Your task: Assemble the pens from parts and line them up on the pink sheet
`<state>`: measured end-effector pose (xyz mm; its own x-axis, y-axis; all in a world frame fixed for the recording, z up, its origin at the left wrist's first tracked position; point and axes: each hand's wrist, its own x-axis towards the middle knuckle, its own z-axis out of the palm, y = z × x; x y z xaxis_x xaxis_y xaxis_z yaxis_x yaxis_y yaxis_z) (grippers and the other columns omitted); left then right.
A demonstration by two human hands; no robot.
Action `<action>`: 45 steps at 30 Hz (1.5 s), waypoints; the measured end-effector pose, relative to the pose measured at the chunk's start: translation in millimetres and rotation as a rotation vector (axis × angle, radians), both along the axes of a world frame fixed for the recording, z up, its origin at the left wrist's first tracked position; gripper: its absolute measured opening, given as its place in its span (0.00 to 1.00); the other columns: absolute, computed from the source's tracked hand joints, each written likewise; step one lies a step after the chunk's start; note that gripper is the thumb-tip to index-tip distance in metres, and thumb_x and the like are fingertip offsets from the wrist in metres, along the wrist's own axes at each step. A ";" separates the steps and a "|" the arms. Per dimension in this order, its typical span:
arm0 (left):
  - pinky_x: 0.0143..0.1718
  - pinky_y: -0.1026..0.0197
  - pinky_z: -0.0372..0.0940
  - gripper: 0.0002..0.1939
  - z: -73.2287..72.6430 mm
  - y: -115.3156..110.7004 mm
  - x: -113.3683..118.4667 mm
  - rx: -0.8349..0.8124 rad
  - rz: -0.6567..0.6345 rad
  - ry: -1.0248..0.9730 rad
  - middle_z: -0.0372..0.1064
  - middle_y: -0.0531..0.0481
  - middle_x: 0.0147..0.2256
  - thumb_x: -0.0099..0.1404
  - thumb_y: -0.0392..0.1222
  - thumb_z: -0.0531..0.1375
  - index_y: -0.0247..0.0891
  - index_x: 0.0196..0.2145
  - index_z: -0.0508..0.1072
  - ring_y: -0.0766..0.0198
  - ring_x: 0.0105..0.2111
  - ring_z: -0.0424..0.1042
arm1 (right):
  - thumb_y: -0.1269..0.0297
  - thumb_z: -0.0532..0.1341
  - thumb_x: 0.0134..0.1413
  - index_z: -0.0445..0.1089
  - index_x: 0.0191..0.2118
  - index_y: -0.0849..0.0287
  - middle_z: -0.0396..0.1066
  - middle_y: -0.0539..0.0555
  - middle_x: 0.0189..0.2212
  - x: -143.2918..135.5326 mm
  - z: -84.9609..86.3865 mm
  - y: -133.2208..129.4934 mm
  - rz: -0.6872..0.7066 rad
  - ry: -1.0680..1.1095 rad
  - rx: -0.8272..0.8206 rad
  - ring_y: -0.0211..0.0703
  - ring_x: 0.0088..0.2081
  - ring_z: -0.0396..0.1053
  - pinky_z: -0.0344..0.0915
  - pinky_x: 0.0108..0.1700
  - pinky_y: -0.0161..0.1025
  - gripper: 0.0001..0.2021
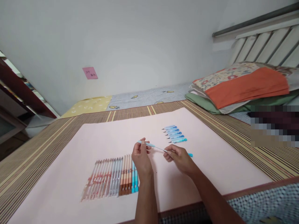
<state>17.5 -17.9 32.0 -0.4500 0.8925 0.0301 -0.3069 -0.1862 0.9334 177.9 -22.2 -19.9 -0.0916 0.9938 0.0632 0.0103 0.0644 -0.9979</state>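
My left hand [142,155] pinches the light blue barrel of a pen [149,144] above the pale pink sheet [70,146]. From the barrel's right end runs a thin whitish rod, like a refill [160,149], and the fingers of my right hand [176,157] are closed on its far end. Left of my hands lies a row of pens [107,177], clear, brown-and-cream and turquoise, partly covered by my left hand. Beyond my right hand sits a column of short blue-ended pieces with dark pointed tips [174,133]. A turquoise end [190,155] shows beside my right hand, the rest hidden.
The sheet lies on a striped mat [53,137]. Folded orange and floral bedding [247,87] is piled at the right, below a radiator [268,43]. A pink note [90,73] is stuck on the wall at the back.
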 end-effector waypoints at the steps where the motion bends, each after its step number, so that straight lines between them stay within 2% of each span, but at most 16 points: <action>1: 0.28 0.66 0.60 0.19 -0.6 0.8 -0.6 -0.006 0.028 -0.016 0.77 0.44 0.36 0.60 0.52 0.65 0.33 0.42 0.78 0.68 0.27 0.69 | 0.57 0.61 0.58 0.72 0.36 0.59 0.76 0.54 0.31 0.4 0.5 0.1 -0.003 -0.006 -0.005 0.41 0.30 0.70 0.68 0.36 0.40 0.10; 5: 0.26 0.67 0.59 0.20 -1.7 3.8 -3.9 -0.027 0.122 -0.109 0.76 0.46 0.33 0.59 0.52 0.66 0.33 0.41 0.77 0.69 0.26 0.69 | 0.56 0.61 0.57 0.72 0.36 0.59 0.76 0.54 0.30 0.9 4.3 -1.8 -0.018 -0.025 -0.026 0.41 0.30 0.70 0.68 0.36 0.40 0.11; 9: 0.24 0.69 0.59 0.17 -0.6 6.2 -6.6 -0.036 0.158 -0.257 0.75 0.49 0.30 0.56 0.48 0.68 0.32 0.38 0.77 0.71 0.24 0.68 | 0.56 0.61 0.56 0.72 0.35 0.59 0.75 0.54 0.30 0.6 7.6 -4.5 -0.018 -0.033 -0.033 0.41 0.30 0.70 0.68 0.36 0.41 0.11; 19: 0.21 0.72 0.60 0.08 0.5 7.7 -9.0 -0.090 0.131 -0.487 0.74 0.48 0.27 0.61 0.39 0.64 0.31 0.35 0.76 0.73 0.21 0.69 | 0.55 0.62 0.54 0.72 0.34 0.59 0.75 0.54 0.29 -0.3 9.2 -3.9 -0.028 -0.017 -0.047 0.41 0.30 0.69 0.67 0.35 0.41 0.11; 27: 0.23 0.72 0.64 0.06 -7.8 11.5 -10.4 -0.116 0.099 -0.636 0.71 0.49 0.26 0.63 0.38 0.64 0.31 0.32 0.75 0.73 0.21 0.69 | 0.57 0.62 0.54 0.72 0.34 0.59 0.75 0.54 0.29 5.4 14.3 -7.7 -0.026 -0.042 -0.041 0.41 0.30 0.69 0.67 0.35 0.41 0.10; 32: 0.23 0.72 0.65 0.05 -9.4 11.9 -11.4 -0.113 0.116 -0.662 0.71 0.49 0.28 0.65 0.36 0.63 0.32 0.32 0.75 0.73 0.22 0.69 | 0.60 0.60 0.55 0.71 0.35 0.58 0.75 0.54 0.30 7.3 17.1 -12.3 -0.015 -0.080 -0.042 0.41 0.30 0.68 0.66 0.35 0.40 0.08; 38: 0.23 0.72 0.64 0.08 -3.8 9.6 -7.8 -0.144 0.110 -0.702 0.70 0.49 0.26 0.69 0.35 0.59 0.30 0.33 0.75 0.73 0.21 0.69 | 0.62 0.59 0.56 0.71 0.34 0.58 0.74 0.53 0.29 5.0 19.0 -12.9 -0.025 -0.119 -0.027 0.40 0.30 0.68 0.65 0.34 0.39 0.07; 45: 0.24 0.72 0.64 0.07 -4.1 9.2 -5.9 -0.142 0.115 -0.683 0.71 0.49 0.26 0.68 0.35 0.59 0.30 0.34 0.75 0.73 0.21 0.69 | 0.61 0.60 0.55 0.71 0.34 0.59 0.74 0.53 0.28 4.3 19.1 -12.9 -0.015 -0.104 -0.030 0.40 0.29 0.67 0.65 0.34 0.39 0.07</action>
